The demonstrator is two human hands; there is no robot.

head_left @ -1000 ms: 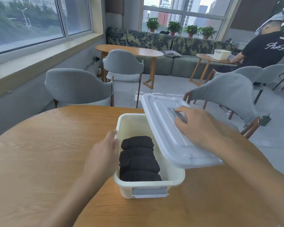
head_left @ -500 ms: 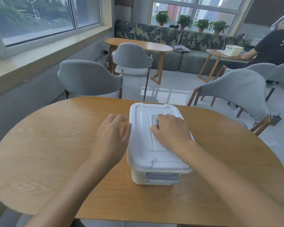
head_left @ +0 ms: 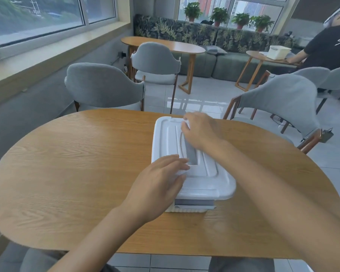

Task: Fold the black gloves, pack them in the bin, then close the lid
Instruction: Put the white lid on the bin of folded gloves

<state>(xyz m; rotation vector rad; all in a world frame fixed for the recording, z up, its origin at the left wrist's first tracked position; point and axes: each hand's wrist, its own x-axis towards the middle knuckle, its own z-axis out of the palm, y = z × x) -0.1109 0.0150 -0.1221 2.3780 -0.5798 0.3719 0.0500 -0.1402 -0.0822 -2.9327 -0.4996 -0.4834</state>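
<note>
The white plastic bin (head_left: 188, 208) stands on the round wooden table (head_left: 77, 163) with its white lid (head_left: 210, 179) lying flat over it. The black gloves are hidden inside. My left hand (head_left: 159, 185) rests palm down on the lid's near left corner, fingers spread over the edge. My right hand (head_left: 199, 130) presses on the lid's far right part, fingers curled over the far edge. Neither hand holds anything.
Grey padded chairs (head_left: 102, 85) stand around the far side of the table, one (head_left: 279, 103) at the right. Beyond are another wooden table (head_left: 163, 45), a patterned sofa, and a person in a black shirt (head_left: 330, 48) at a small table.
The lid came down from my right hand onto the bin and now covers the gloves. My left hand slid to the near corner; my right hand moved to the far end.
</note>
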